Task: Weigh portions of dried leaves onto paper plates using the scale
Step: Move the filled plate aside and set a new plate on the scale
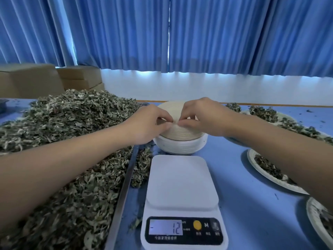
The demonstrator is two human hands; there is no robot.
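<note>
Two hands (pixel 146 124) (pixel 204 117) pinching plate stack (pixel 182 137), behind scale (pixel 182 181)

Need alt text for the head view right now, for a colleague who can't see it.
The left hand and right hand pinch the top edge of a stack of paper plates just behind the bare scale, whose display reads minus 12. Dried leaves heap on a metal tray at left; filled plates lie at right.
</note>
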